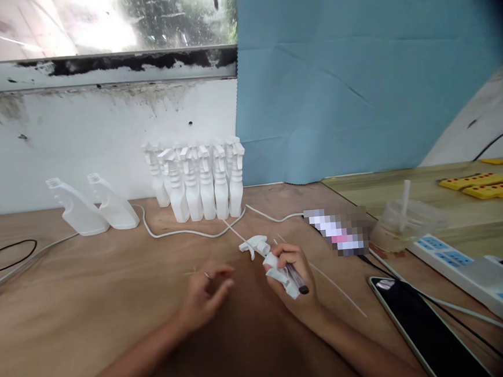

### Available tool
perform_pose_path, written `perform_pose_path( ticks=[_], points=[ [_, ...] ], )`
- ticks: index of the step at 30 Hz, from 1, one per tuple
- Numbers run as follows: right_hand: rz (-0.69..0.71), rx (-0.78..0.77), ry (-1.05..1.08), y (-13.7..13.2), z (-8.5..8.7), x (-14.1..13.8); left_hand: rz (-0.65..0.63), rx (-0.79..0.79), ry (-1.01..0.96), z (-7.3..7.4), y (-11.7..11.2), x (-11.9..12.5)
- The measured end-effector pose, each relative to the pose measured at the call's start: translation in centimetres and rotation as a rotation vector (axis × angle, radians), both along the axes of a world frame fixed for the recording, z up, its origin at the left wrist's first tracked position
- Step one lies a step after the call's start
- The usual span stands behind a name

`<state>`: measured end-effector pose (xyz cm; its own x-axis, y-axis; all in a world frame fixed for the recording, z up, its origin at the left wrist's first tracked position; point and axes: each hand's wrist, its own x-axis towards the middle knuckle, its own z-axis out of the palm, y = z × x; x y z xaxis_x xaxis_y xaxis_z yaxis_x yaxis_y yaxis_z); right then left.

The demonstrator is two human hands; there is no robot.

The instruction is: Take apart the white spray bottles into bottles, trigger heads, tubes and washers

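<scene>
My right hand [300, 277] is closed around a white plastic spray trigger head [278, 274]. A dark pen-like stick [297, 279] with a black end is also held in it, slanting across the palm. Just beyond the fingers, another white trigger head [256, 246] lies on the table. Thin white tubes [340, 290] lie beside and behind the right hand. My left hand [207, 293] hovers over the table to the left, slightly blurred, wearing a ring. Its thumb and index finger are apart with nothing visible between them.
Several white spray bottles with trigger heads [206, 183] stand by the wall. Two white bottles without heads [83, 210] stand left of them. A white cable [181, 234] crosses the wooden table. At right are a phone [423, 326], a power strip [453, 265] and a plastic cup [389, 230].
</scene>
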<state>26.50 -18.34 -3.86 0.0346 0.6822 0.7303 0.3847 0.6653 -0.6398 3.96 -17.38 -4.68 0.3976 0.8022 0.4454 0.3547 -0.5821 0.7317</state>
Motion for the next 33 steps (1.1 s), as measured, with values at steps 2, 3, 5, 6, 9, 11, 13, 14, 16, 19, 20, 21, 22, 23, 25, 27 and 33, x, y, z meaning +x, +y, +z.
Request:
perform_pose_path(
  ticks=[2,3,5,6,9,11,13,14,16,19,20,21,22,23,25,27,33],
  points=[
    [0.042,-0.032,-0.008,-0.4,-0.2,-0.7,-0.188,-0.046,-0.025,0.1,-2.0,2.0],
    [0.065,-0.052,-0.013,-0.7,-0.2,-1.1,-0.255,-0.047,-0.037,0.2,-2.6,2.5],
    [0.113,-0.08,-0.033,-1.2,-0.2,-1.6,-0.328,-0.043,-0.055,0.2,-3.2,3.1],
    [0.137,-0.078,-0.051,-1.4,-0.2,-1.8,-0.338,-0.044,-0.064,0.2,-3.2,3.1],
    [0.205,-0.036,-0.141,-2.0,-0.1,-1.9,-0.334,-0.062,-0.104,0.1,-3.1,2.8],
    [0.217,-0.026,-0.207,-2.2,-0.2,-1.8,-0.329,-0.078,-0.151,0.0,-3.0,2.7],
    [0.216,-0.029,-0.27,-2.1,-0.4,-1.6,-0.292,-0.116,-0.207,-0.2,-2.9,2.7],
    [0.219,-0.027,-0.304,-2.0,-0.4,-1.6,-0.257,-0.148,-0.24,-0.3,-2.8,2.8],
    [0.225,0.016,-0.366,-1.8,-0.3,-1.4,-0.174,-0.246,-0.311,-0.4,-2.6,2.8],
    [0.164,0.174,-0.463,-1.3,0.5,-0.8,-0.076,-0.417,-0.371,0.0,-2.0,2.6],
    [0.112,0.236,-0.496,-1.1,0.8,-0.6,-0.058,-0.457,-0.381,0.1,-1.8,2.5],
    [0.054,0.29,-0.531,-1.0,1.1,-0.3,-0.046,-0.488,-0.392,0.3,-1.6,2.4],
    [-0.002,0.331,-0.565,-0.8,1.3,-0.1,-0.039,-0.509,-0.408,0.4,-1.4,2.2],
    [-0.049,0.358,-0.592,-0.6,1.5,0.2,-0.037,-0.523,-0.425,0.4,-1.2,2.1],
    [-0.084,0.379,-0.621,-0.3,1.7,0.5,-0.038,-0.532,-0.439,0.3,-1.0,1.9],
    [-0.071,0.369,-0.628,0.0,1.6,0.6,-0.051,-0.51,-0.412,0.1,-1.0,1.8],
    [0.01,0.29,-0.735,0.1,1.2,-0.3,-0.097,-0.447,-0.354,-0.2,-1.1,1.5]
  ],
)
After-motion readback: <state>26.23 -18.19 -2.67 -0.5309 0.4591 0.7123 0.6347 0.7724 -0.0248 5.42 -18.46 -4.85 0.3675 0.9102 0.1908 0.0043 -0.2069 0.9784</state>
